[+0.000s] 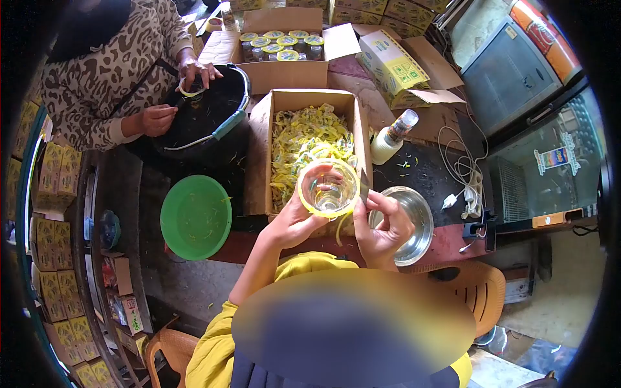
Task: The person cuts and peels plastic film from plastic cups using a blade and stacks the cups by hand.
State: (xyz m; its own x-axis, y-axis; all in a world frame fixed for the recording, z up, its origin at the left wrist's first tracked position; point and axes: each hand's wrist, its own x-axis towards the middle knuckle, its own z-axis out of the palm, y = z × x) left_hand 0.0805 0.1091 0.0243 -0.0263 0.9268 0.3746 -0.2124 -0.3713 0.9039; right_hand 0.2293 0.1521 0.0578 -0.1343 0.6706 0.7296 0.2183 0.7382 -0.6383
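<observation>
My left hand (292, 225) is wrapped around a clear plastic cup (330, 195) with a yellow rim, its open mouth tilted up toward me. At the cup's right side, my right hand (387, 229) pinches a thin dark blade (364, 185) close to the rim. A narrow yellow strip (341, 231) hangs from the cup's lower edge between my hands. Behind the cup stands a cardboard box (260, 161) filled with yellow strips and scraps (310, 132). Under my right hand is a shiny metal bowl (424, 220).
A green basin (194, 216) and a black bucket (226, 139) stand left. Across the table, a co-worker's hands (174, 97) hold a yellow-rimmed piece over the bucket. Lidded cups (284, 44) fill a far box. A stack of cups (391, 139), cables (456, 161) and a power strip (474, 194) lie right.
</observation>
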